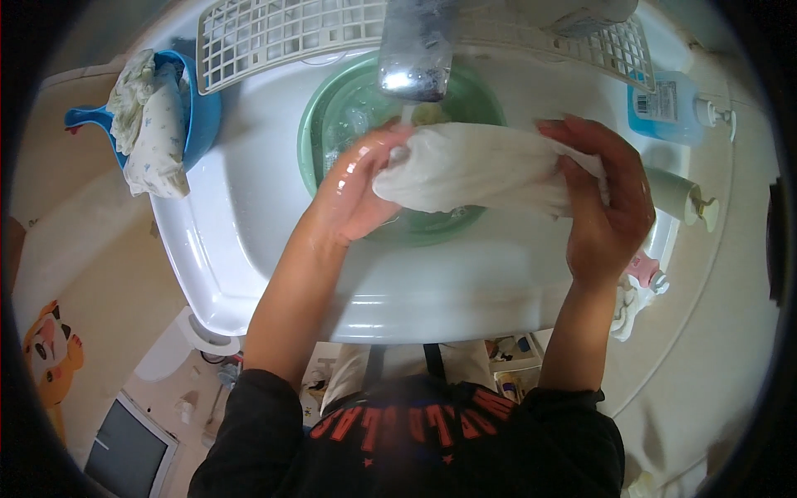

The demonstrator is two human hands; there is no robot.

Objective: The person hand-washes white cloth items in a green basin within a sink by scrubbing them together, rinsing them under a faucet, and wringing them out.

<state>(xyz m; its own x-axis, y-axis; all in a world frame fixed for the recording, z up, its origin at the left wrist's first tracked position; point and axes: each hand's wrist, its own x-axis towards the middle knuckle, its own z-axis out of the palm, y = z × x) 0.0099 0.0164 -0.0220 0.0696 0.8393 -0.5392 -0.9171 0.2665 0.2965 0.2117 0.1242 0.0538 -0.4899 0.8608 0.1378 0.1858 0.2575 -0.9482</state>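
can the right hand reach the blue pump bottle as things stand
Probably, yes: nothing visible blocks the right hand from the blue pump bottle, though the hand would first need to release the white cloth.

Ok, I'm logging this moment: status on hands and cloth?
Left hand and right hand holding white cloth. Cloth partly over green basin. Faucet close by, nothing visibly blocking.

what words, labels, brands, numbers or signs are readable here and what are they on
I won't copy out wording, but print shows here:
Black shirt: large arched red lettering, partly legible, with two red stars.
Blue pump bottle: white label with a barcode, print too small to read.
Pink container: any marks too small to read.
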